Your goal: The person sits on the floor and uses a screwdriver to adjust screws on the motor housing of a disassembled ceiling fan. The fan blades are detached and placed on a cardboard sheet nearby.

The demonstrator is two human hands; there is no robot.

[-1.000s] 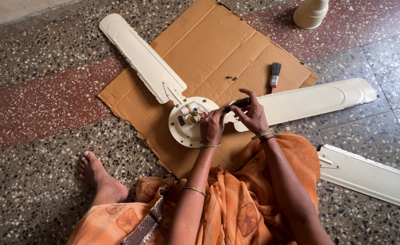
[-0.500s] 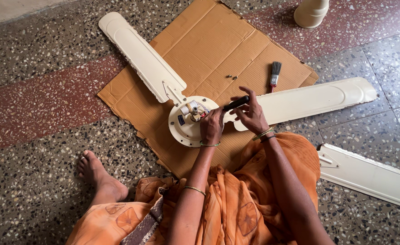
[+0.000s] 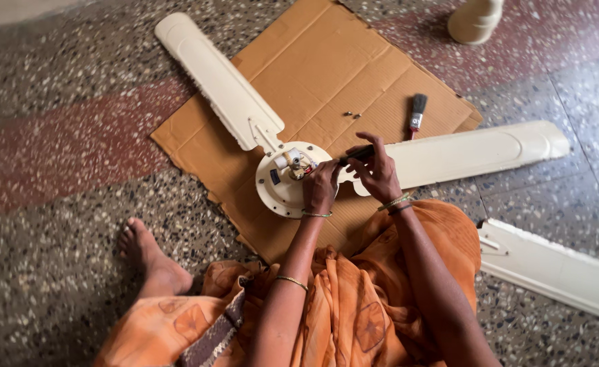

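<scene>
A home floor used as a repair spot.
Speckled grey-and-red terrazzo floor (image 3: 68,156), flattened brown cardboard sheet (image 3: 326,68) as a mat, cream ceiling-fan motor hub (image 3: 279,187) dismantled.

Three cream fan blades in all: two (image 3: 221,81) (image 3: 476,153) fixed to the one round motor hub (image 3: 279,183), a third (image 3: 557,268) lying loose on the floor at the right. One sheet of cardboard (image 3: 340,68), one small brush (image 3: 417,112), two tiny screws (image 3: 351,115) on it. One cream cone-shaped cover (image 3: 474,20) far right, two hands (image 3: 321,187) (image 3: 379,173), one bare foot (image 3: 146,255).
</scene>
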